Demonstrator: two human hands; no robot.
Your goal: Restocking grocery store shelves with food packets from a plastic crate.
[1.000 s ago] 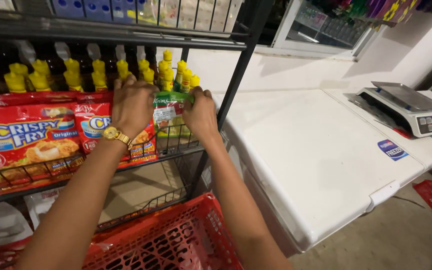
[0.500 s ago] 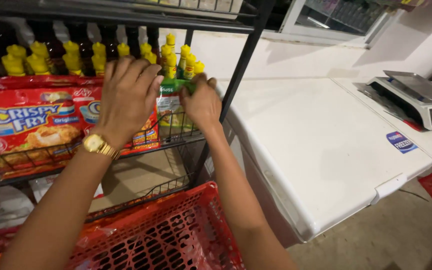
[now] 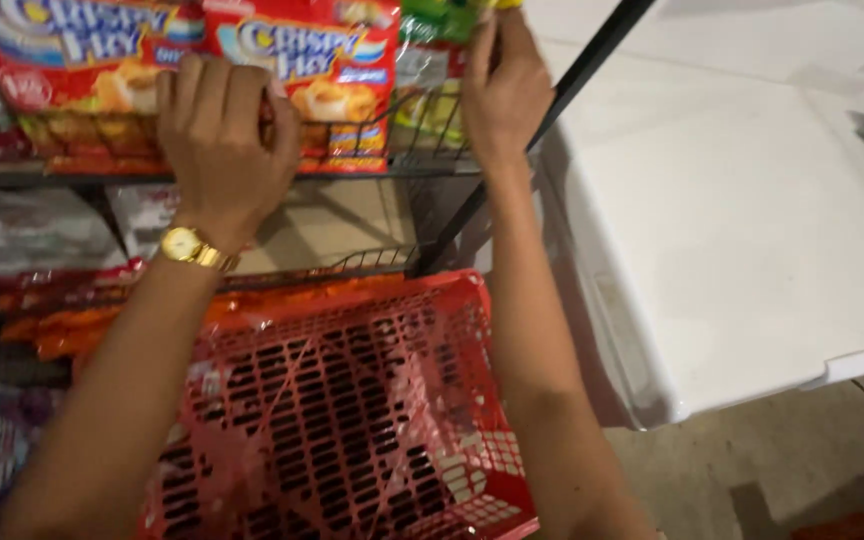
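Tilting down since before; left hand (image 3: pixel 224 135), right hand (image 3: pixel 505 85) still on packets (image 3: pixel 317 70).

Black wire shelf rack (image 3: pixel 512 170) left; white chest freezer (image 3: pixel 752 220) right; grey concrete floor (image 3: pixel 752 470) below.

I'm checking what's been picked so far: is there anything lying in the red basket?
No, the red basket shows only its bare mesh, while both hands are up at the shelf packets.
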